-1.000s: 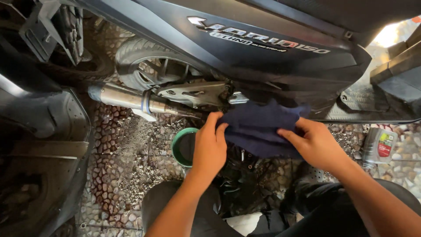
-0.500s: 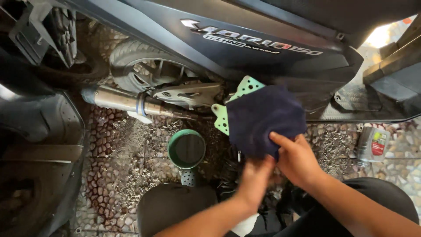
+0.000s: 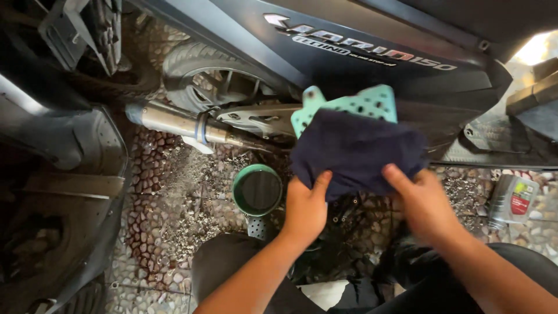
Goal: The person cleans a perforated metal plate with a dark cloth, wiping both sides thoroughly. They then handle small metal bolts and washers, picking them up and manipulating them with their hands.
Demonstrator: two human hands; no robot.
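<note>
A dark navy cloth [image 3: 356, 152] is held up in front of the black scooter body panel [image 3: 372, 64] by both hands. The left hand [image 3: 305, 209] is closed on the cloth's lower left edge, thumb on its front; the right hand [image 3: 423, 203] is closed on the lower right edge, slightly blurred. Wrapped in the cloth is a mint-green perforated metal plate [image 3: 372, 102], whose upper edge shows above the fabric. Half a second earlier less of the plate was exposed, and the hands were bunched together below the cloth; they are now spread apart. Before that the plate was fully covered. The plate is judged to be mid-wipe. A green round funnel [image 3: 257, 189] lies on the pebbled ground [image 3: 168, 209], below the chrome exhaust pipe [image 3: 174, 122]. A grey oil bottle [image 3: 511, 200] lies at right.
</note>
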